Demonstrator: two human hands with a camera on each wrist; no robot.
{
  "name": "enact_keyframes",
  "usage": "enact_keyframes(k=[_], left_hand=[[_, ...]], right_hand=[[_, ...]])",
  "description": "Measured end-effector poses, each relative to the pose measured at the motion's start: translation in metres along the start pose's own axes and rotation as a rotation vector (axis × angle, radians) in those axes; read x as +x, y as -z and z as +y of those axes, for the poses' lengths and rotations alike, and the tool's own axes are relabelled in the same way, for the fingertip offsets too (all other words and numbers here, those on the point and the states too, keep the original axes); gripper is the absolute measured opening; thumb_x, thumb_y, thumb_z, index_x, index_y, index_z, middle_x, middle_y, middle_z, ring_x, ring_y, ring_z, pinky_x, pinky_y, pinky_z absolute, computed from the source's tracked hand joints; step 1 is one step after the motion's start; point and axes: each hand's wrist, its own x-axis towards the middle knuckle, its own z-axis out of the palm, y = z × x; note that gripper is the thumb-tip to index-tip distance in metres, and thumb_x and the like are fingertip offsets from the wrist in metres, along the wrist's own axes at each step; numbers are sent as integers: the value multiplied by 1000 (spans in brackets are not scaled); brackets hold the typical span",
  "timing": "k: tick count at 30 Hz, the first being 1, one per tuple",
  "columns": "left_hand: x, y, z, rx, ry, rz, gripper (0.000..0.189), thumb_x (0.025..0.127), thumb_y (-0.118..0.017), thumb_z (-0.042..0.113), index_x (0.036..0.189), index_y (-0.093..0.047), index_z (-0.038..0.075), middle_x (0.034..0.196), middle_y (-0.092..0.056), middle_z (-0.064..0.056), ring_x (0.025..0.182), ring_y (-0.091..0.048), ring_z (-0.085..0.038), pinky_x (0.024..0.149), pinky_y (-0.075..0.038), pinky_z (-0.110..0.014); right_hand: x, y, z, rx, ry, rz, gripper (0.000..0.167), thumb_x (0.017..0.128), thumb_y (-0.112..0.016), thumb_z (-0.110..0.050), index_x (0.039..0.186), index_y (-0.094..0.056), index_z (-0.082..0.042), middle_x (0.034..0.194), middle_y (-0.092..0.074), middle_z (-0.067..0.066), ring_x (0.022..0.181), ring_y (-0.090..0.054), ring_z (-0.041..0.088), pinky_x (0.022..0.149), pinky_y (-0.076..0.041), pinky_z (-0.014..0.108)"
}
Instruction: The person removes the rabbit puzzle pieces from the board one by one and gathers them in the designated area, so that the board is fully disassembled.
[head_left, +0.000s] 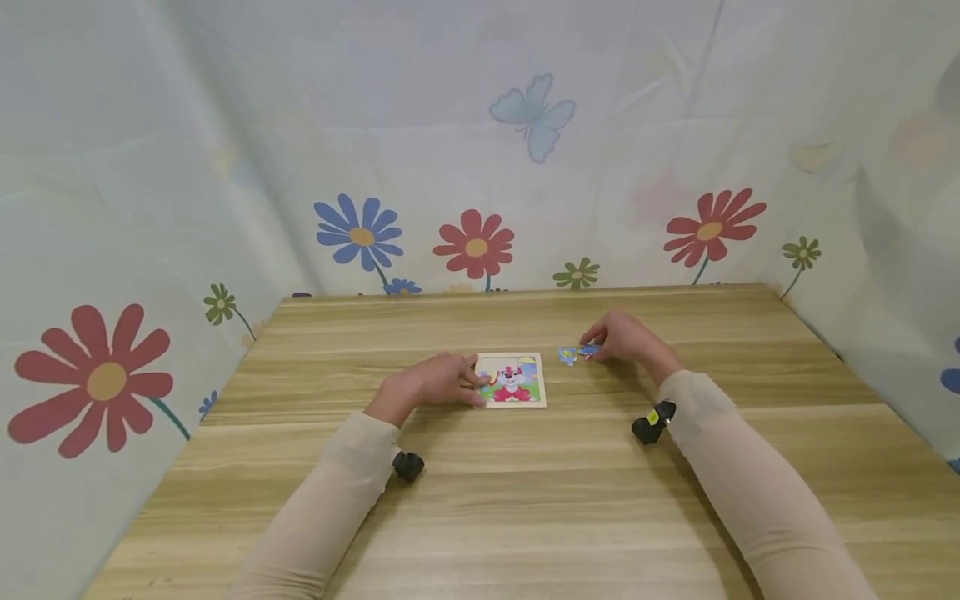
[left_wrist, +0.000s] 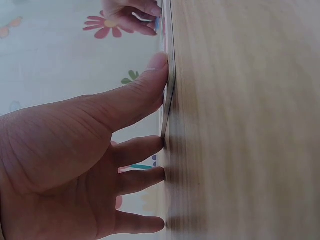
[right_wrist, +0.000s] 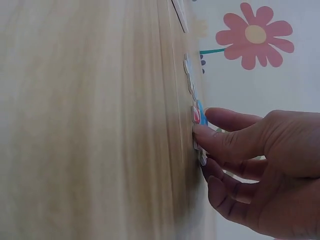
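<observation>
A square jigsaw puzzle board (head_left: 543,387) with a pale frame lies on the table, showing a pink-and-white cartoon animal. My left hand (head_left: 444,379) rests at its left side, with the thumb on the frame edge and the other fingers fairly straight, their tips down by the tabletop. To the right of the board, my right hand (head_left: 628,337) pinches a blue puzzle piece (right_wrist: 197,114) with red on it between thumb and forefinger, close over the table. Another blue puzzle piece (head_left: 567,356) with yellow on it lies just left of those fingertips.
The wood-grain table (head_left: 525,500) reaches back to a pale curtain (head_left: 420,125) printed with flowers and a butterfly. Small black devices, one a camera (head_left: 408,466) on the left and another camera (head_left: 649,427) on the right, stick out from the sleeve cuffs.
</observation>
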Motion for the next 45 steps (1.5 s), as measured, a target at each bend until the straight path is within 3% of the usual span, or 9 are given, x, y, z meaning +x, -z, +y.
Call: enact_keyframes(k=[11, 18, 31, 37, 45], left_hand=[[0, 0, 1, 4, 5, 4, 52, 89, -75, 36, 136, -62, 20, 160, -29, -14, 149, -24, -31, 119, -25, -43], [0, 0, 0, 6, 5, 4, 52, 89, -75, 35, 137, -61, 19, 160, -28, -14, 149, -24, -31, 119, -25, -42], [2, 1, -2, 7, -4, -8, 52, 89, -74, 38, 136, -62, 20, 160, -29, -14, 148, -27, -30, 118, -27, -42], [2, 2, -1, 13, -20, -10, 51, 89, -74, 38, 136, -62, 19, 160, -30, -15, 148, -28, -30, 118, -27, -41], [0, 2, 0, 14, -7, -12, 51, 89, -75, 37, 135, -63, 19, 160, -30, -15, 148, -27, -31, 118, -26, -42]], right_hand=[[-5, 2, -1, 15, -10, 29, 34, 84, -75, 3, 117, -69, 10, 111, -70, 24, 106, -62, 36, 96, -48, 49], [0, -4, -24, 3, 8, 42, 32, 88, -71, 0, 119, -70, 6, 116, -70, 21, 101, -63, 30, 86, -51, 41], [26, -42, -80, -6, 151, -134, 24, 84, -77, -1, 107, -77, 1, 98, -74, 9, 89, -62, 19, 83, -52, 33], [30, -47, -88, -26, 134, -159, 17, 83, -78, -1, 100, -79, -1, 93, -74, 6, 83, -59, 16, 81, -52, 33], [29, -49, -87, -24, 149, -136, 13, 82, -78, -1, 95, -79, -3, 94, -73, 5, 88, -58, 20, 86, -50, 36]])
